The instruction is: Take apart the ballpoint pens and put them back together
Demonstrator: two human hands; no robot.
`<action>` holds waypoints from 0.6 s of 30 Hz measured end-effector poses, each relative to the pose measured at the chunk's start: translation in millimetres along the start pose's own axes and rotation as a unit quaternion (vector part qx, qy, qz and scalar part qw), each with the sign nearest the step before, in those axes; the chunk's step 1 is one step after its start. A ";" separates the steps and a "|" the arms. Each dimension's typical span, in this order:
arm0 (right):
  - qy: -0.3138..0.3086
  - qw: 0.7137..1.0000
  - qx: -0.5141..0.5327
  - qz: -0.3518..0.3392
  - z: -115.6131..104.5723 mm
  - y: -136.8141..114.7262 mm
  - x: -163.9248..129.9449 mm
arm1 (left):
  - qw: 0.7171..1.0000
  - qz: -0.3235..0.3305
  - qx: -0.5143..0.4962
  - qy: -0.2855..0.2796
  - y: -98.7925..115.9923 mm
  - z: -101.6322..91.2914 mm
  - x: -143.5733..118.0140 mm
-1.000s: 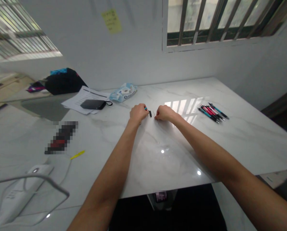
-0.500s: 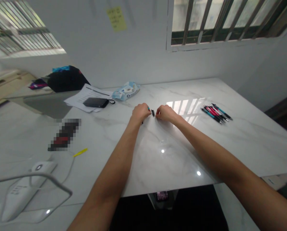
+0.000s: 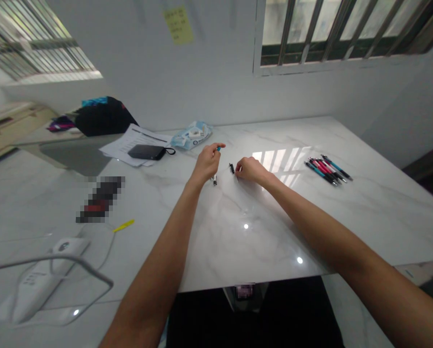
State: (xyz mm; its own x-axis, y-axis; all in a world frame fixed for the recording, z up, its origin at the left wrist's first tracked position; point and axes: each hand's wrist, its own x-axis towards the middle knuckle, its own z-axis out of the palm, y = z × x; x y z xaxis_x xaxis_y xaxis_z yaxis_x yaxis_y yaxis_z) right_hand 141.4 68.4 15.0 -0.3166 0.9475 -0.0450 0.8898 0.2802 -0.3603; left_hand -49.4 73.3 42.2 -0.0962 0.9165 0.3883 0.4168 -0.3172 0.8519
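Observation:
My left hand (image 3: 206, 163) is closed, its index finger stretched out, around a small blue pen part (image 3: 218, 149) that peeks out between finger and thumb. Just below that hand, small clear and dark pen pieces (image 3: 214, 180) lie on the table. My right hand (image 3: 251, 170) rests on the table with thumb and fingers pinched together; what they hold, if anything, is hidden. Beside its fingertips, to the left, lies a short black pen part (image 3: 231, 168), apart from my left hand.
Several blue, red and white pens (image 3: 328, 170) lie together at the right. A blue wipes packet (image 3: 192, 135), papers (image 3: 120, 145) and a black pouch-like case (image 3: 146, 152) are toward the back left. A white power strip (image 3: 44, 278) with cables sits at the front left.
My left hand has lifted and drawn back to the left from the black pen part, uncovering the small pieces below. My right hand has stayed in place. The view has shifted slightly.

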 end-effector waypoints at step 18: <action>0.001 1.000 0.000 0.003 4.9 -4.4 -0.4 | 0.996 -0.053 -0.073 -0.005 -28.4 -26.7 -35.6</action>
State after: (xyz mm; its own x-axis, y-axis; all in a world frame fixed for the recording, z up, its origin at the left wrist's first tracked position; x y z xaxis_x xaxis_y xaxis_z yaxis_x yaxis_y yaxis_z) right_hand 136.0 66.1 12.0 -0.3102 0.9496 -0.0457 0.8921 0.2742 -0.3591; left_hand -82.0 43.2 13.6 -0.1227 0.9488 0.2911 0.2695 -0.2504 0.9299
